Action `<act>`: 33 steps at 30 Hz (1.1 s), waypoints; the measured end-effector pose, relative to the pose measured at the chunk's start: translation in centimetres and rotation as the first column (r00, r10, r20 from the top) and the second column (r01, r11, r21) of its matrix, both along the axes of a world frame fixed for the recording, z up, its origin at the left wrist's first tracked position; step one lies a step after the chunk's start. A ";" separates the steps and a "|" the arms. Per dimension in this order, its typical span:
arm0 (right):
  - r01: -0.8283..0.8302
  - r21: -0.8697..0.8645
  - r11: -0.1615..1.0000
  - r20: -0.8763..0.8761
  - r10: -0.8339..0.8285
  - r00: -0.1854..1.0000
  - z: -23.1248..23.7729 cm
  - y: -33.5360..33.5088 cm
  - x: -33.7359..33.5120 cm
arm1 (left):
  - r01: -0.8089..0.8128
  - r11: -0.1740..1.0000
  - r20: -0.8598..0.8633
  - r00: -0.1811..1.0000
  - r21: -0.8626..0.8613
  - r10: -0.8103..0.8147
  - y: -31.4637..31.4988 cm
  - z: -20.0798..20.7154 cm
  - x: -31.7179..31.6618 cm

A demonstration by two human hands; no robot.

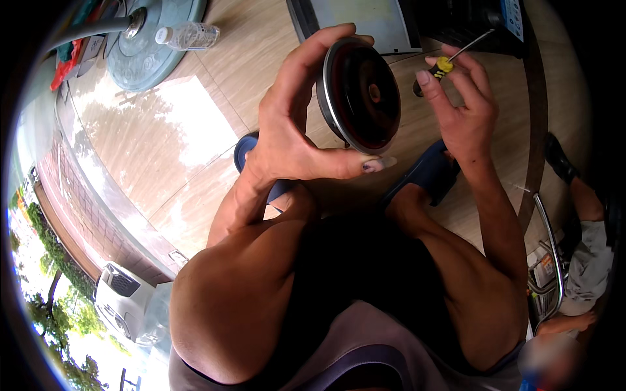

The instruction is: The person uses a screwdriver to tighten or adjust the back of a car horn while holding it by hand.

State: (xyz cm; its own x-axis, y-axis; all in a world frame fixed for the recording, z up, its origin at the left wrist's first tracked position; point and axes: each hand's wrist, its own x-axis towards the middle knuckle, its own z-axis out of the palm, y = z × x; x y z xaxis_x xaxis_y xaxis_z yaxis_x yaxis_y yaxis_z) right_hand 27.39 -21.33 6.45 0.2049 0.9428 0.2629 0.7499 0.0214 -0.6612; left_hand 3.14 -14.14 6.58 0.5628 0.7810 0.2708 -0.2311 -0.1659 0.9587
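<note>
My left hand [287, 143] is closed round a black domed disc with a silver rim [362, 98], fingers over its top edge and thumb under its lower edge. The disc is tilted, and a small brownish stud shows at its centre. To its right, my right hand [464, 104] grips a screwdriver [444, 66] by its short black and yellow handle. The screwdriver's thin metal shaft points up and to the right, away from the disc. Both hands are raised over the floor in front of my knees, and the tool and disc are apart.
A clear plastic bottle [189, 36] lies on a round bluish base [134, 68] at the far left. Beyond my hands are a pale panel [365, 23] and a black case [456, 29]. At right, another person [587, 254] is near a metal-framed chair [557, 254].
</note>
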 end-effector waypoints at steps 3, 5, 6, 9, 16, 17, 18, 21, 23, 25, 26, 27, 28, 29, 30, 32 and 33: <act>-0.080 -0.014 0.997 0.114 0.081 0.990 0.3 0.1 -0.2 | -0.002 1.000 -0.017 1.000 -0.004 0.002 0.0 0.1 -0.2; -0.022 0.000 1.000 0.061 0.022 0.998 -0.4 0.2 0.1 | 0.005 0.999 -0.023 1.000 -0.053 -0.006 -0.1 0.2 -0.1; -0.022 -0.001 1.000 0.062 0.022 0.998 -0.3 0.1 0.0 | 0.005 0.999 -0.022 1.000 -0.054 -0.006 -0.1 0.1 -0.1; -0.083 0.013 0.996 0.111 0.081 0.991 -0.2 0.1 -0.4 | 0.023 0.999 -0.019 1.000 -0.044 -0.024 -0.1 0.1 0.0; -0.054 0.049 0.997 0.097 0.049 0.994 -0.4 0.4 -0.5 | 0.076 0.997 -0.100 0.992 -0.033 -0.079 0.0 0.7 -0.3; -0.027 0.044 0.999 0.117 0.022 0.993 -0.4 0.4 -0.4 | 0.078 0.996 -0.115 0.990 -0.037 -0.082 -0.1 0.8 -0.3; -0.027 0.044 0.999 0.118 0.022 0.993 -0.3 0.5 -0.4 | 0.078 0.996 -0.115 0.990 -0.038 -0.082 -0.1 0.8 -0.3; -0.062 0.069 0.996 0.088 0.056 0.995 -0.3 0.5 -0.4 | 0.099 0.995 -0.126 0.987 -0.022 -0.101 -0.2 0.7 -0.3; -0.065 0.050 0.997 0.225 0.053 0.973 -0.1 0.5 -0.5 | 0.041 0.995 -0.101 0.994 -0.096 -0.051 -0.5 0.6 0.0; -0.049 0.065 0.997 0.164 0.038 0.986 -0.2 0.7 -0.7 | 0.021 0.993 -0.096 0.995 -0.119 -0.032 -0.6 0.6 0.1; -0.031 0.079 0.996 0.101 0.023 0.995 -0.3 0.8 -0.7 | 0.020 0.993 -0.097 0.995 -0.119 -0.031 -0.7 0.6 0.1; -0.017 0.081 0.997 0.059 0.012 0.998 -0.4 0.9 -0.6 | 0.019 0.993 -0.099 0.995 -0.118 -0.030 -0.8 0.7 0.1; -0.017 0.079 0.997 0.062 0.012 0.998 -0.4 0.9 -0.6 | 0.023 0.991 -0.107 0.994 -0.132 -0.037 -0.8 0.7 0.1; -0.064 0.089 0.994 0.139 0.051 0.989 -0.4 0.9 -0.7 | 0.026 0.990 -0.111 0.993 -0.141 -0.042 -0.8 0.7 0.1; -0.111 0.096 0.989 0.215 0.088 0.973 -0.4 0.9 -0.7 | 0.028 0.989 -0.113 0.993 -0.147 -0.045 -0.8 0.7 0.1; -0.058 0.088 0.994 0.152 0.044 0.987 -0.4 1.2 -1.1 | 0.033 0.990 -0.148 0.988 -0.139 -0.054 -0.8 0.8 0.1; -0.005 0.079 0.997 0.087 -0.002 0.996 -0.3 1.3 -1.2 | 0.033 0.990 -0.146 0.988 -0.140 -0.054 -1.0 0.8 0.1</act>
State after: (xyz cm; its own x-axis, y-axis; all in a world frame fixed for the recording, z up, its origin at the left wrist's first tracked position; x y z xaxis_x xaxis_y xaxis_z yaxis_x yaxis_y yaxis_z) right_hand 26.21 -20.05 6.17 0.1766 0.9186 0.3536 0.8044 0.0724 -0.5897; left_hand 3.28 -15.11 7.38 0.6231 0.7787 0.0736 -0.0881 -0.0237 0.9958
